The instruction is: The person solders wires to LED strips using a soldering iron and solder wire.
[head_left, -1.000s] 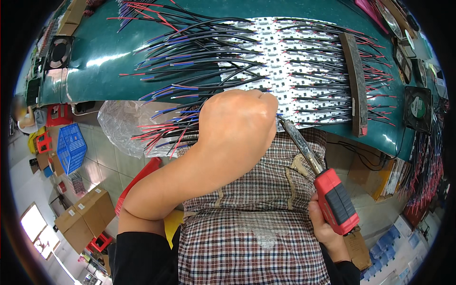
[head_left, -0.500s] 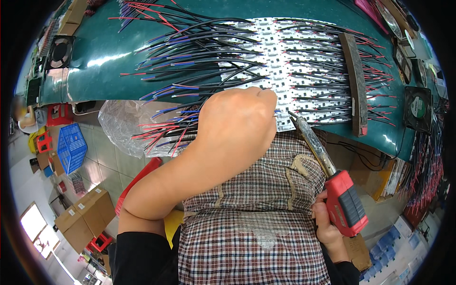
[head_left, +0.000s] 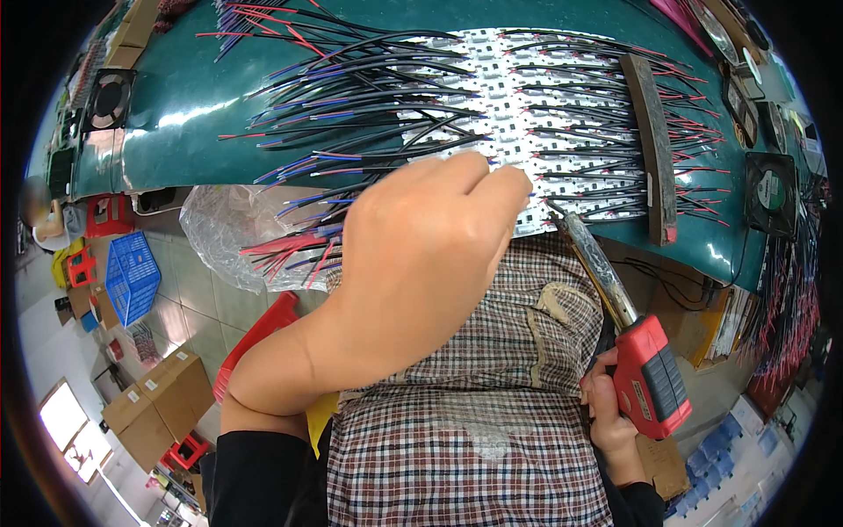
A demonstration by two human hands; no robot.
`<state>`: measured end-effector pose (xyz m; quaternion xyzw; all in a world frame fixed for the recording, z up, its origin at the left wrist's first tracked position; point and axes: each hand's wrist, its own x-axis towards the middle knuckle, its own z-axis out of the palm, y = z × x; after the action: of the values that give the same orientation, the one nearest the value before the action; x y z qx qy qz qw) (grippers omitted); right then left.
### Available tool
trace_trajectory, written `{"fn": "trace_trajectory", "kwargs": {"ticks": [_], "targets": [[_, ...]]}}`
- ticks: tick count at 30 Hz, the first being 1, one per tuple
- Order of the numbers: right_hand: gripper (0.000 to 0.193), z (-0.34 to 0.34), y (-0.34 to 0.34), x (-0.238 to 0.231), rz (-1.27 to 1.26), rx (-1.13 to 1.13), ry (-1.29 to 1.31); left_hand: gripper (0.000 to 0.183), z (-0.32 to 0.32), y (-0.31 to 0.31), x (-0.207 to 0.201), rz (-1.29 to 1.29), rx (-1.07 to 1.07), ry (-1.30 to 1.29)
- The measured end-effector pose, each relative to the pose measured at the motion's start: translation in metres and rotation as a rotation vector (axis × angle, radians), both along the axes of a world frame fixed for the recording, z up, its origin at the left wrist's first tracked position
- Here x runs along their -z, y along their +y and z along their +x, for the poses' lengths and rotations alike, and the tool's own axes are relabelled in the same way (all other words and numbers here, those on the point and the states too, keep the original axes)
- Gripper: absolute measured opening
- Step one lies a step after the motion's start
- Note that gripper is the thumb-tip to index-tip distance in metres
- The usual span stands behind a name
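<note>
A white panel of circuit boards [head_left: 507, 97] lies on the green table, with rows of black cables running off both sides to red and blue wire ends. My left hand [head_left: 430, 228] reaches over its near end, fingers pinched. A small blue wire tip [head_left: 532, 194] shows at the fingertips; the rest of that wire is hidden under the hand. My right hand [head_left: 608, 420] grips a soldering iron [head_left: 652, 378] by its red and black handle. The iron's narrow tip points up and left, close to the panel's near edge, just right of my left fingertips.
A dark bar [head_left: 651, 149] lies across the right-hand cables. Fans stand at the left [head_left: 110, 98] and right [head_left: 772, 193] of the green table [head_left: 184, 149]. A clear plastic bag [head_left: 224, 237] hangs below the near edge. Cardboard boxes [head_left: 158, 395] and a blue basket [head_left: 133, 277] sit on the floor.
My left hand has shifted slightly right with the blue wire tip at its fingers. The soldering iron has moved a little right, and the panel sits slightly farther left and up in view.
</note>
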<state>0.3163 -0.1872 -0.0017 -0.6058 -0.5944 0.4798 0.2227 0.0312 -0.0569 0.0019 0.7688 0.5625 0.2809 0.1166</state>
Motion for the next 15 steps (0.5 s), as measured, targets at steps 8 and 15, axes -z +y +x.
{"fn": "trace_trajectory", "kwargs": {"ticks": [8, 15], "targets": [[0.023, 0.000, 0.004, -0.004, 0.033, -0.049, -0.129, 0.016, 0.009, -0.017, 0.026, -0.101, -0.015, -0.036], [0.024, -0.003, 0.006, -0.001, 0.061, -0.102, -0.119, 0.016, 0.012, -0.021, 0.027, -0.075, -0.057, -0.002]]}}
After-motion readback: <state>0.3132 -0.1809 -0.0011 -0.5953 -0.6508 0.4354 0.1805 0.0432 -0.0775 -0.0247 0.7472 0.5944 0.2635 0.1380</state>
